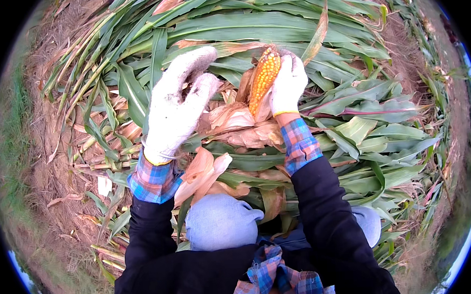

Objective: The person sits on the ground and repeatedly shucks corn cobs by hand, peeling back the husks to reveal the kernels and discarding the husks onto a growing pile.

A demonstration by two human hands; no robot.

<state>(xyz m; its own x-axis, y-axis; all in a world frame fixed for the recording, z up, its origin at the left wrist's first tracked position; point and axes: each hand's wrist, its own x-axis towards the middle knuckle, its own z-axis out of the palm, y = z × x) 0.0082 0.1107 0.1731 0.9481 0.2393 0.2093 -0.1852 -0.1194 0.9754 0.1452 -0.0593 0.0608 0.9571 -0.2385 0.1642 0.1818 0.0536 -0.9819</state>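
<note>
Yellow-orange kernels cover an ear of corn (264, 79), held tilted upright with its tip away from me. My right hand (290, 80), in a white knit glove, grips it from the right side. Dry tan husk (234, 117) spreads around the lower end of the ear. To the left, my left hand (181, 98) wears a matching glove with dirt on its fingers. Its thumb and fingers are curved apart with a gap between them, and nothing shows in that gap. A thin band (160, 153) circles the left wrist.
Cut corn stalks with long green leaves (253, 26) lie heaped across the ground before me. Loose pale husks (203, 174) rest near my knee (221, 221). Bare soil with straw (52, 156) borders the heap on the left, with grass (15, 106) beyond.
</note>
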